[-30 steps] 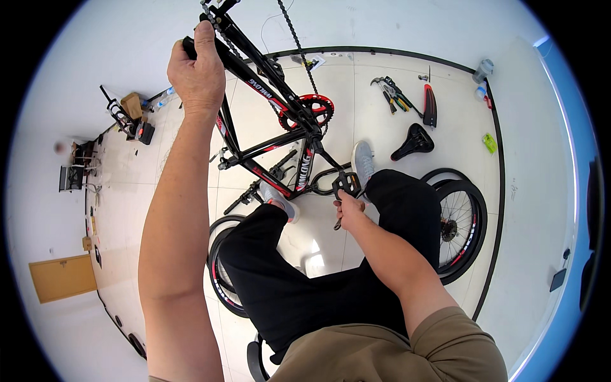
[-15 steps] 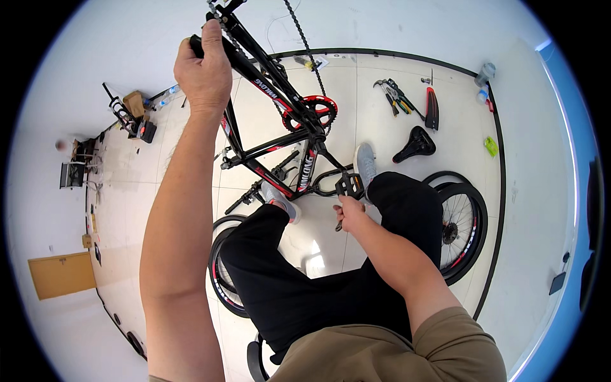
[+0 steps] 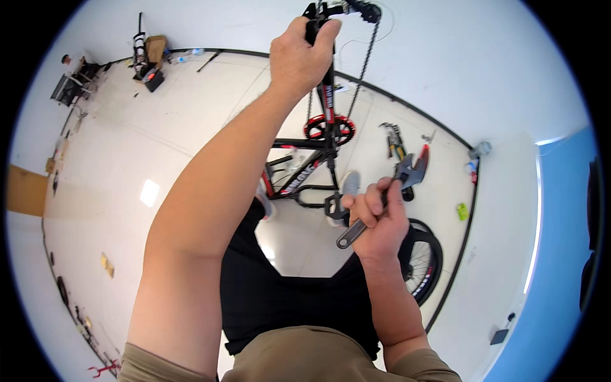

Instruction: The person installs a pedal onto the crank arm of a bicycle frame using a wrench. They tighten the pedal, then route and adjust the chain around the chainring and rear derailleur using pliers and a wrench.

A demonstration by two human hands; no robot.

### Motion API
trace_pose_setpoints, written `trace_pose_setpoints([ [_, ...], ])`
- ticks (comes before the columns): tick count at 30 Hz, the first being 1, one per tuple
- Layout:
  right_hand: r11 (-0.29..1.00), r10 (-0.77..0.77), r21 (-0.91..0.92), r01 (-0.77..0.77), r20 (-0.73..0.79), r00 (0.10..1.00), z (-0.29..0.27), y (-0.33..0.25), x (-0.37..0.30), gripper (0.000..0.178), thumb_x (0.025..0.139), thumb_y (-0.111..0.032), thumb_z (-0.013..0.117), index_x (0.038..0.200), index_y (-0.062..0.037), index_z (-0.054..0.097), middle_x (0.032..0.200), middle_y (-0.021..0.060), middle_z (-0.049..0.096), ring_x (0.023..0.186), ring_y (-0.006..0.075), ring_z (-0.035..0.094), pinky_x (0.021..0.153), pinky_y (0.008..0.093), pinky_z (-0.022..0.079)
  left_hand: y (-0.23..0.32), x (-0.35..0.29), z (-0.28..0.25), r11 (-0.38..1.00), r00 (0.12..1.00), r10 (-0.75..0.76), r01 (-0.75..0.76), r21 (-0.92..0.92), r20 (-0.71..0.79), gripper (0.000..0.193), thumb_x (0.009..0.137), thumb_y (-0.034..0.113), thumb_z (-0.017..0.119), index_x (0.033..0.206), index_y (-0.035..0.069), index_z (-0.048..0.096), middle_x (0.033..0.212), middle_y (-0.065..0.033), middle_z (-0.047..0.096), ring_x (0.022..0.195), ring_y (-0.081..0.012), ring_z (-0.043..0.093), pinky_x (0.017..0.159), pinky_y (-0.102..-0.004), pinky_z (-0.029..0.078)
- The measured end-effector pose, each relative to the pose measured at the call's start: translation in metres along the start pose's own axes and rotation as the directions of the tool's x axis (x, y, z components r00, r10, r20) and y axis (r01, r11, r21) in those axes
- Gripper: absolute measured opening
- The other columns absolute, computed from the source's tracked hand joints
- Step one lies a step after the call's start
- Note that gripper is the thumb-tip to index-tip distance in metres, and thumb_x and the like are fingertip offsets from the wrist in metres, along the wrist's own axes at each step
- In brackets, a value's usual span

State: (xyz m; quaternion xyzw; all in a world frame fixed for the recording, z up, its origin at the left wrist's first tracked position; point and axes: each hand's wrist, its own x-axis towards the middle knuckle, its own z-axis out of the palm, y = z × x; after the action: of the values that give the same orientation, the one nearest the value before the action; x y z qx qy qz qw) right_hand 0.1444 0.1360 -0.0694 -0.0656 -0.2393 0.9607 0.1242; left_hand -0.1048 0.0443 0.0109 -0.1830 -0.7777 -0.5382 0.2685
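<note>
A black bicycle frame with red and white markings stands tilted in front of me. Its upper end is in the grip of my left hand, fingers closed around a black tube. Beside that hand is a derailleur, with a chain running down toward the red chainring. My right hand is wrapped round the handle of a grey adjustable wrench, jaws pointing up and right, apart from the frame. A pedal sits just left of this hand, near my shoe.
Hand tools lie on the floor beyond the wrench. A wheel lies by my right leg. Near the right wall are a bright green item and a bottle. Far left, a person sits near a cardboard box.
My right hand has risen from beside the pedal, bringing the wrench up into full view. My left hand and the frame's upper end appear further right as the view has turned.
</note>
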Motion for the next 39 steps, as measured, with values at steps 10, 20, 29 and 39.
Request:
trace_pose_setpoints([
  [10,0.929,-0.363,0.282,0.24,0.563,0.742,0.119,-0.087,-0.075,0.026,0.111,-0.029,0.033,0.099,-0.0155,0.052,0.065,-0.0048,0.041,0.05,0.0063,0.035,0.084,0.0435,0.05,0.009,-0.009,0.001,0.995,0.999,0.048,-0.048,-0.084,0.002,0.051,0.09,0.053,0.069,0.08,0.004,0.059,0.063,-0.0166,0.064,0.064,-0.0404,0.066,0.061,-0.0481,0.052],
  [20,0.642,-0.763,0.762,-0.082,0.646,0.029,0.18,-0.16,-0.107,0.016,0.09,0.006,0.06,0.083,-0.004,0.05,0.051,0.0078,0.048,0.038,0.0182,0.05,0.048,0.0427,0.058,0.008,-0.008,-0.013,0.999,0.999,0.035,-0.036,0.017,0.038,0.055,0.093,0.059,0.064,0.082,0.005,0.06,0.064,-0.0123,0.066,0.064,-0.0351,0.068,0.063,-0.0452,0.054],
  [29,0.665,-0.746,0.747,0.002,0.665,0.041,0.168,-0.161,-0.108,0.014,0.091,0.004,0.059,0.084,-0.0043,0.05,0.052,0.0074,0.048,0.039,0.0179,0.05,0.047,0.0423,0.057,0.012,-0.007,-0.012,0.999,0.999,0.05,-0.05,-0.011,0.015,0.056,0.094,0.055,0.069,0.077,0.002,0.058,0.059,-0.0049,0.059,0.054,-0.0157,0.053,0.055,-0.0338,0.046],
  [39,0.672,-0.739,0.74,0.008,0.671,0.066,0.162,-0.164,-0.109,0.012,0.092,0.002,0.058,0.084,-0.0046,0.051,0.053,0.0069,0.048,0.039,0.0176,0.049,0.047,0.042,0.057,0.008,-0.01,-0.012,0.998,0.998,0.05,-0.049,-0.041,0.026,0.055,0.094,0.054,0.069,0.078,0.003,0.058,0.061,-0.0037,0.059,0.056,-0.0136,0.054,0.056,-0.0324,0.047],
])
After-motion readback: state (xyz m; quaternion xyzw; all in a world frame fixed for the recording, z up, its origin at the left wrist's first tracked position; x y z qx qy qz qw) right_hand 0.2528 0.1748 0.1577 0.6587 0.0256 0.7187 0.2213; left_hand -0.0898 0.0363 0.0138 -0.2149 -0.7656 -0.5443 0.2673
